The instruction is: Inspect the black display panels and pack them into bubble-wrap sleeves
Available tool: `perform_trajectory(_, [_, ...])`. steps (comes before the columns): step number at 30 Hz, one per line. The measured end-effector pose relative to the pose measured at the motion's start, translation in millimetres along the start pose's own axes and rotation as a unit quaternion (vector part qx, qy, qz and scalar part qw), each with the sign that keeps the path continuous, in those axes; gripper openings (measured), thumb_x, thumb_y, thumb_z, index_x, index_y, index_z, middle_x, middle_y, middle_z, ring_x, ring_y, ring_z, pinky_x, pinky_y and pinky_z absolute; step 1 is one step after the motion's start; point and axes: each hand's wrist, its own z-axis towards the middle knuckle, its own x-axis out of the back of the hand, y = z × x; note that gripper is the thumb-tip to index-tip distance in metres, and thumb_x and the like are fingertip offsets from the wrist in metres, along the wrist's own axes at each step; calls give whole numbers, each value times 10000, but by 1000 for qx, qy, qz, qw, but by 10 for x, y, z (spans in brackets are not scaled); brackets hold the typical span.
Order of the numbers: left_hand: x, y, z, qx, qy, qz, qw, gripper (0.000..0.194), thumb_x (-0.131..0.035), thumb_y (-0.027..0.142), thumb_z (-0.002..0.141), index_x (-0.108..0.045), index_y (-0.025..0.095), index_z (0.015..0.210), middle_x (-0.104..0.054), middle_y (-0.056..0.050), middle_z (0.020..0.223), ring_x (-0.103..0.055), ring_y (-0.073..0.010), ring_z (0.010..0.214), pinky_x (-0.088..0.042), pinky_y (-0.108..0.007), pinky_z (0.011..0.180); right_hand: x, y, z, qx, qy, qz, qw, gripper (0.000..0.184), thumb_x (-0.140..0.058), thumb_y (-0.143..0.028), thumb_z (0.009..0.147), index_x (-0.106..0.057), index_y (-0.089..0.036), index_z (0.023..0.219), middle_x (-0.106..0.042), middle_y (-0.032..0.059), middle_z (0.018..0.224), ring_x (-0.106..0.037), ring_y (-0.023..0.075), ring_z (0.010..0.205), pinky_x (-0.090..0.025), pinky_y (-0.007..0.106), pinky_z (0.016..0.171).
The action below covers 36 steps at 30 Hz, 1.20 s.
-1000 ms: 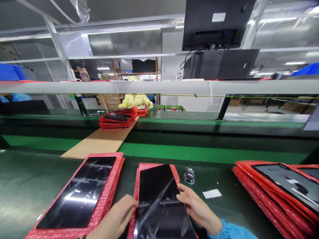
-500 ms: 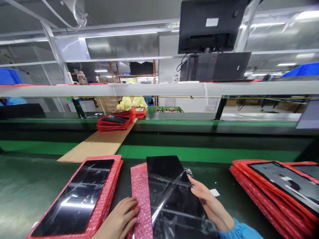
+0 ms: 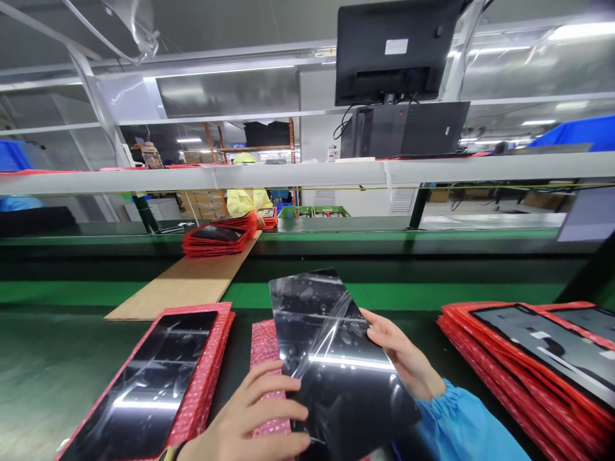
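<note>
Lower centre: my right hand point(image 3: 403, 351) clamps the black panel point(image 3: 353, 400), left hand point(image 3: 252, 413) splayed; probably slick, fragile, edges only.

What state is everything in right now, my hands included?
Held panel: raised, tilted, film creased
Left hand: touching held panel
Right hand: gripping held panel's edge
Left panel: lying on pink bubble wrap
Right-side stack: piled, edges uneven
Monitor: back facing camera

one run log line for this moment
left hand: at black panel, left edge | right hand: holds its right edge | pink bubble wrap: partly hidden by panel
</note>
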Motion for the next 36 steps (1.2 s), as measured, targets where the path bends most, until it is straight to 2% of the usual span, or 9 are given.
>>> perform_trajectory(3, [123,-26,182,-47,-118,-44,991,317,-619,147,799,-614,228,1106,-724,-4,999,-566,-177,1122,-234,-427,1116,-21,-58,-4,-9,-14,18,1000,560,-714,-226,731,-547,-175,1263,-745,71,930,-697,175,731,-510,273,688])
perform_trajectory(5, [159,-46,236,-24,-136,-51,989,297,-615,159,802,-631,237,1089,-720,-16,1029,-546,-196,1164,-212,-450,1111,-15,-91,-10,-7,-17,26,999,539,-709,-215,739,-555,-182,1255,-744,53,875,-687,155,695,-502,245,648])
perform_trajectory(12, [153,-32,268,16,-105,-141,984,289,-631,102,774,-650,262,1014,-743,16,925,-606,-183,1077,-218,-461,1124,40,-117,-5,-2,-27,13,1000,531,-717,-243,752,-554,-188,1254,-685,-2,667,-637,115,570,-480,213,567])
perform_trajectory(15, [93,-12,284,122,4,-161,979,265,-577,66,803,-632,255,980,-738,23,864,-676,-139,878,-381,-359,1047,33,-126,-4,13,-9,7,1000,516,-733,-245,742,-575,-199,1231,-684,-14,650,-614,88,541,-462,177,538])
perform_trajectory(17, [22,-25,300,241,109,-172,949,210,-540,98,834,-648,269,889,-727,29,839,-672,-124,849,-459,-272,933,27,-149,-5,25,16,-8,1000,509,-742,-257,729,-590,-205,1213,-673,-23,628,-609,94,551,-465,181,555])
perform_trajectory(22, [-186,-197,408,450,315,-267,792,78,-632,290,794,-654,239,739,-645,-18,954,-575,-150,979,-398,-212,856,68,-202,-14,26,20,-38,999,595,-745,-317,704,-558,-200,1257,-641,-10,615,-630,175,628,-490,294,655])
perform_trajectory(27, [-341,-339,623,483,370,-367,703,140,-609,358,801,-574,230,758,-519,-26,1307,-449,-198,1209,-384,-247,852,123,-168,-22,33,72,-21,997,501,-771,-252,679,-631,-203,1158,-580,-49,546,-571,118,544,-454,227,567])
perform_trajectory(30, [-398,-370,710,486,415,-390,662,168,-641,372,773,-574,219,754,-490,-31,1332,-458,-193,1193,-368,-250,886,80,-182,-25,31,34,0,999,458,-746,-243,716,-631,-196,1157,-565,-61,519,-518,84,468,-425,200,513])
perform_trajectory(36, [-462,-447,753,491,424,-458,609,132,-708,310,719,-660,194,758,-595,22,765,-557,-97,787,-409,-180,775,-37,-224,-5,33,25,11,999,459,-696,-256,749,-607,-218,1198,-728,49,936,-675,205,821,-486,319,778])
